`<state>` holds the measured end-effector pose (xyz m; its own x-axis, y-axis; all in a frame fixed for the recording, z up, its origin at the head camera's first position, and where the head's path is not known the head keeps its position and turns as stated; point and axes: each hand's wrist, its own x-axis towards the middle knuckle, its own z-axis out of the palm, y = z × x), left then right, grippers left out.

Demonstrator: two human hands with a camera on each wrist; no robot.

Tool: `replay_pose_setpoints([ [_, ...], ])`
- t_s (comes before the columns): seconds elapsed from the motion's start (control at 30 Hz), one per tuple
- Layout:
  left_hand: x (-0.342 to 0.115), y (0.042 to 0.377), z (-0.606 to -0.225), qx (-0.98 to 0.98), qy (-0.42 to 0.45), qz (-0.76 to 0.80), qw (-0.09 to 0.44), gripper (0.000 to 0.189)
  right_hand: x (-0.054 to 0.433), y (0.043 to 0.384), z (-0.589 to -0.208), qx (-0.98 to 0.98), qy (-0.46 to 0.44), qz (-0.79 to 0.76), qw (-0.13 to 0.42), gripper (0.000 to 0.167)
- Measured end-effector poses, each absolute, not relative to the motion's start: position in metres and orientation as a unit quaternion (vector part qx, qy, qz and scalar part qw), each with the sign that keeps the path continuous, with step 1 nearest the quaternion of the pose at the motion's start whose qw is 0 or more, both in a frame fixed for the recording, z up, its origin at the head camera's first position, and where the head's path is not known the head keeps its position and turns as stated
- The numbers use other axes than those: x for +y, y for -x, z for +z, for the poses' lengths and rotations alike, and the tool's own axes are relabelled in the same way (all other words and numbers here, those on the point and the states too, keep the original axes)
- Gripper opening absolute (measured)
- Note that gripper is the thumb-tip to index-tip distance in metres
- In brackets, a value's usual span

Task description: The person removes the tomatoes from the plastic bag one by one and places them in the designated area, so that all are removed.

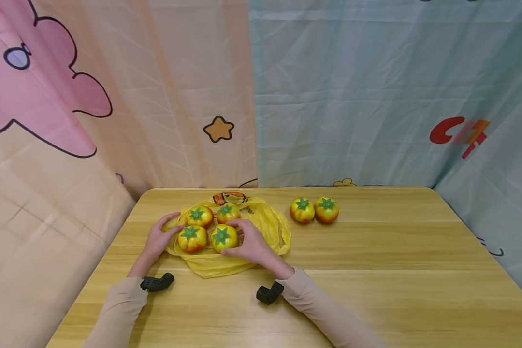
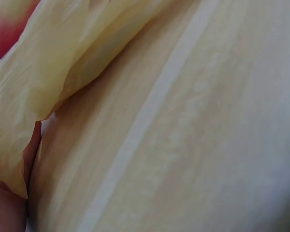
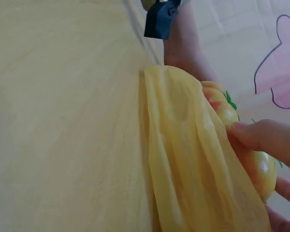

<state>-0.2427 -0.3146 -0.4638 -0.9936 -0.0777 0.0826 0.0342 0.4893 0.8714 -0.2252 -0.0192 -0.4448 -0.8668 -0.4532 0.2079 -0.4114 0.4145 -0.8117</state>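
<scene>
A crumpled yellow plastic bag lies on the table at centre left, with several yellow-red tomatoes with green star-shaped tops on it. My right hand grips the front right tomato, thumb at its near side and fingers behind. The right wrist view shows that tomato beside a raised fold of the bag. At the bag's left edge, my left hand holds the plastic, next to the front left tomato. Plastic hides most of the left fingers in the left wrist view.
Two more tomatoes, one touching the other, stand on the wooden table right of the bag, toward the back edge. Patterned curtains hang behind and beside the table. Each wrist wears a black device.
</scene>
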Motion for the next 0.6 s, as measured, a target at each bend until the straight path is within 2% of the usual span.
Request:
replay_pose_setpoints([
  [0.6, -0.315, 0.242, -0.462, -0.865, -0.014, -0.499, 0.048, 0.057, -0.002, 0.222, -0.425, 0.843, 0.262, -0.469, -0.002, 0.069],
])
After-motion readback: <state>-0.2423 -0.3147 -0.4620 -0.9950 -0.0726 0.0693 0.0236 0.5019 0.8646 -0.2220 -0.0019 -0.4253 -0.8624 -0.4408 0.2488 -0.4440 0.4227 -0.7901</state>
